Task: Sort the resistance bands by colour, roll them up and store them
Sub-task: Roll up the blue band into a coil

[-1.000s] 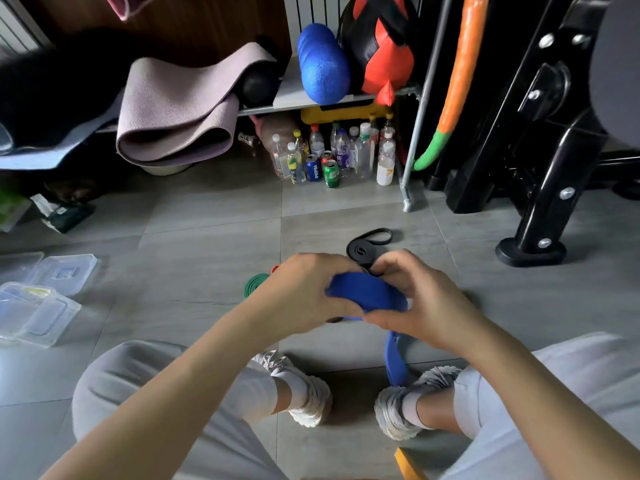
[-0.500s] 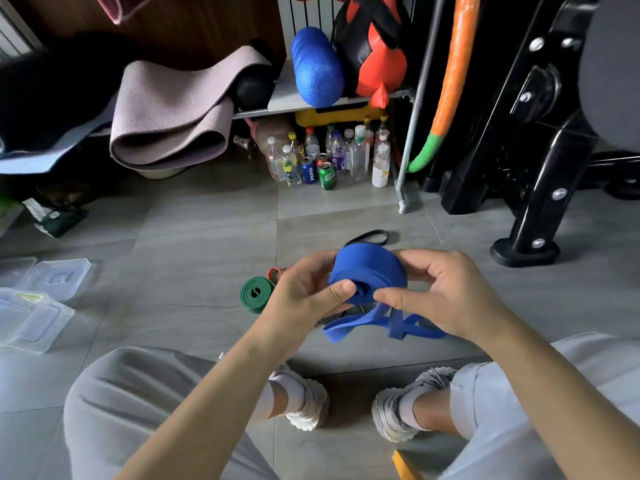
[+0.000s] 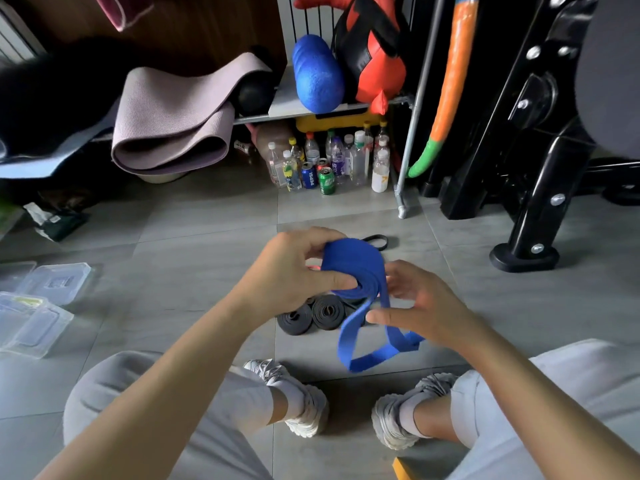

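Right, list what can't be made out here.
Head view:
1. Red item: only a sliver shows between left hand and blue band.
2. Black rolls: partly behind the band's tail; count unclear.
3. Right hand: whether it grips the tail, unclear.
4. Yellow object: cut off by bottom edge.
5. Boxes: cut by left edge, contents blurred.
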Demonstrator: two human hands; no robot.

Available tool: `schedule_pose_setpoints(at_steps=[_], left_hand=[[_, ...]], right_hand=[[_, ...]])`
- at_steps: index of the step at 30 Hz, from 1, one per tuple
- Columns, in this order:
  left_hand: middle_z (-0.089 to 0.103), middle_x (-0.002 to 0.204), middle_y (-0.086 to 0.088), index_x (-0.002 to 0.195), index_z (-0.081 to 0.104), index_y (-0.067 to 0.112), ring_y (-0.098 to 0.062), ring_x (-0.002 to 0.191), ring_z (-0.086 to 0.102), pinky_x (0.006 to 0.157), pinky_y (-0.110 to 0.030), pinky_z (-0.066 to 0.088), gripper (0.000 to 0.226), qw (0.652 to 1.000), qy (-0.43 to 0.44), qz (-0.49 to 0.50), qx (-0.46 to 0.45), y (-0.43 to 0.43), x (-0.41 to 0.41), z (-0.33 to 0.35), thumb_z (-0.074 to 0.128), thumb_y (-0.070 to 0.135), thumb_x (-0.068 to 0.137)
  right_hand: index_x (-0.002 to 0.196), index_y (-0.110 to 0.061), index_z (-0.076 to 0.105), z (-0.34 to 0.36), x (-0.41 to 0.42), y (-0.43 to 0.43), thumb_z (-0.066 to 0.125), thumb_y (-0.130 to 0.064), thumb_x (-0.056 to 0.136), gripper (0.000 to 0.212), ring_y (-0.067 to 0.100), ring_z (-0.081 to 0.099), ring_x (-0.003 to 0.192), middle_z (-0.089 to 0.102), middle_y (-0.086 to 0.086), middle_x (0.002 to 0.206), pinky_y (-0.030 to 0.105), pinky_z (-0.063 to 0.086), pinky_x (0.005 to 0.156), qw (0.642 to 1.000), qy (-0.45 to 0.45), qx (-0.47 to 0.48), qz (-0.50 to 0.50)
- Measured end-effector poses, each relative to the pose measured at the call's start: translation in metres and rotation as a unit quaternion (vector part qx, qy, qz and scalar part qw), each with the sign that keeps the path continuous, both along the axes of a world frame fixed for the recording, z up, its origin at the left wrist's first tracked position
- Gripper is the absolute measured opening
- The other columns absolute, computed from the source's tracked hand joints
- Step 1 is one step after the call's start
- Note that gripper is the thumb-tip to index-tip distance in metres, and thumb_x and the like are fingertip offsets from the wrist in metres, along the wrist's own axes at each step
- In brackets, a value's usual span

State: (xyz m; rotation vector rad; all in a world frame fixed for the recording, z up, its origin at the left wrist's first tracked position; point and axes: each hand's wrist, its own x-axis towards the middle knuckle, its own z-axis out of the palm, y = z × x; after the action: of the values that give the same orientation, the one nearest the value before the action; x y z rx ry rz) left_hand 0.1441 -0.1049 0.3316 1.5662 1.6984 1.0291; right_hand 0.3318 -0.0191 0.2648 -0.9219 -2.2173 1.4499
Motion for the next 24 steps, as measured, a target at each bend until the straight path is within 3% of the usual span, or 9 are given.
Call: schedule_pose_setpoints(at_steps=[4,7,9,11,15,17,21,24], left_hand=[[0.072,0.078,0.014,0.096,0.061,0.025,-0.003,0.074,0.066,0.066,-0.021,0.054,0.04,0.965,-0.244,0.073,0.066,0.003,-0.007,0.018,0.077,0.008,0.063],[0.072,0.08,0.01,0.1,0.061,0.02,-0.006,0.075,0.067,0.064,-0.021,0.055,0.033,0.933,-0.325,0.095,0.122,0.009,-0.022,0.046,0.07,0.009,0.07],[0.072,0.083,0.008,0.102,0.061,0.018,-0.009,0.08,0.068,0.072,-0.026,0.058,0.031,0.934,-0.315,0.089,0.145,0.011,-0.03,0.065,0.063,0.011,0.072],[0.072,0.085,0.007,0.103,0.061,0.016,-0.012,0.084,0.068,0.078,-0.033,0.056,0.031,0.937,-0.294,0.088,0.165,0.011,-0.036,0.079,0.062,0.01,0.072],[0.073,0.083,0.007,0.1,0.062,0.019,-0.01,0.083,0.068,0.078,-0.032,0.056,0.032,0.945,-0.265,0.079,0.171,0.011,-0.043,0.093,0.067,0.005,0.071],[0.072,0.079,0.008,0.096,0.063,0.019,-0.007,0.077,0.068,0.069,-0.025,0.058,0.034,0.959,-0.235,0.073,0.139,0.012,-0.041,0.091,0.071,-0.001,0.07],[0.072,0.079,0.009,0.092,0.066,0.021,-0.007,0.075,0.067,0.067,-0.019,0.055,0.039,0.989,-0.112,0.063,0.076,0.009,-0.034,0.077,0.076,-0.005,0.065],[0.072,0.077,0.011,0.083,0.068,0.029,-0.004,0.074,0.066,0.072,-0.019,0.054,0.038,0.997,-0.031,0.059,0.045,0.002,-0.034,0.069,0.082,0.0,0.062]], right_hand=[[0.08,-0.022,0.058,-0.007,-0.018,0.005,0.077,-0.029,0.073,0.022,0.004,0.062,0.073,0.064,-0.011,0.074,0.021,0.045,0.069,0.996,-0.08,0.027,-0.017],[0.069,-0.013,0.053,0.013,-0.031,0.019,0.069,-0.024,0.082,0.023,0.006,0.051,0.054,0.055,-0.009,0.055,0.022,0.038,0.057,0.997,-0.068,0.031,-0.033],[0.067,-0.01,0.052,0.039,-0.036,0.029,0.066,-0.019,0.085,0.024,0.003,0.043,0.05,0.05,-0.011,0.052,0.019,0.034,0.055,0.998,-0.035,0.054,-0.022],[0.068,-0.017,0.055,0.062,-0.037,0.036,0.063,-0.013,0.086,0.021,-0.003,0.047,0.051,0.054,-0.017,0.053,0.01,0.036,0.053,0.998,0.007,0.063,-0.007],[0.085,-0.012,0.067,0.068,-0.037,0.04,0.068,-0.011,0.082,0.004,0.005,0.063,0.069,0.068,-0.007,0.076,0.01,0.043,0.063,0.998,-0.002,0.049,0.025],[0.087,-0.018,0.066,0.063,-0.039,0.035,0.074,-0.015,0.078,0.012,0.006,0.066,0.078,0.07,-0.007,0.082,0.014,0.046,0.072,0.998,0.0,0.017,0.054],[0.109,-0.022,0.06,0.062,-0.047,0.016,0.083,-0.022,0.066,0.049,0.013,0.068,0.094,0.072,0.0,0.099,0.028,0.054,0.084,0.989,0.132,-0.068,0.026],[0.1,-0.019,0.063,0.067,-0.052,0.007,0.079,-0.01,0.066,0.038,0.011,0.069,0.081,0.073,-0.003,0.084,0.022,0.054,0.075,0.979,0.196,-0.054,0.008]])
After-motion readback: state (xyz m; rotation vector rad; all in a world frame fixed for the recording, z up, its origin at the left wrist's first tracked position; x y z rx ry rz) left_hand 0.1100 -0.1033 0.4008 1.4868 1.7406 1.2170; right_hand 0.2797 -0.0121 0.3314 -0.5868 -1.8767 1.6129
